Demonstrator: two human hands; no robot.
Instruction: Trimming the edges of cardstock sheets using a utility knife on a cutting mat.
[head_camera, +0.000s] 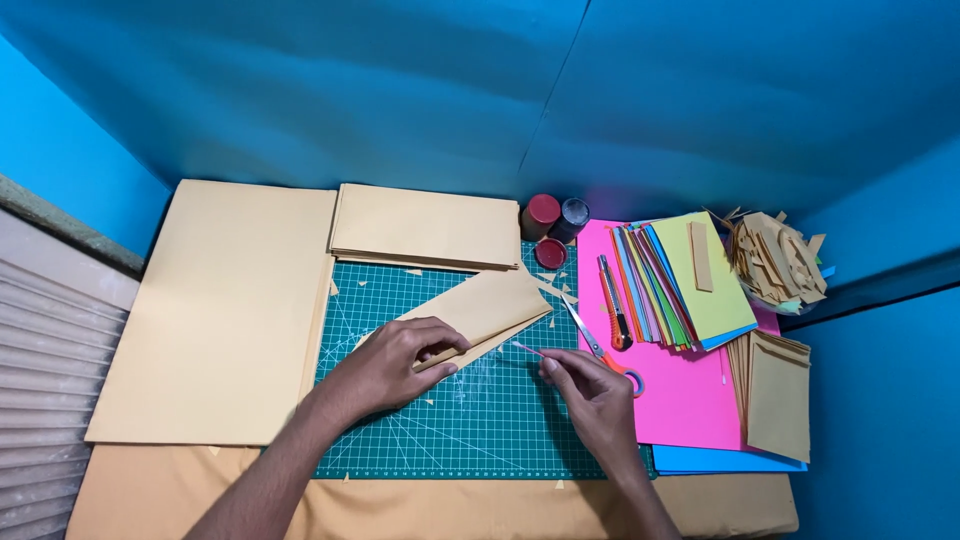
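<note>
The green gridded cutting mat (480, 430) lies at the desk's centre. On it rests a folded tan paper piece (490, 305), under the left hand (395, 365). A stack of tan paper sheets (425, 225) lies behind the mat, a large tan cardboard sheet (220, 310) to its left, and orange-handled scissors (600, 350) at its right edge, beside the right hand (590, 395).

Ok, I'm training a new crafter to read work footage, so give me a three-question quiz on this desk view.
1. True or false: the left hand presses on the folded tan paper.
2. What lies under that paper? A) a pink sheet B) the green cutting mat C) a tray
3. What slim thing does the right hand pinch?

Key: 1 true. 2 B. 3 a thin pink stick, too small to tell more; the scissors lie just beside it, on the mat's edge.
</note>
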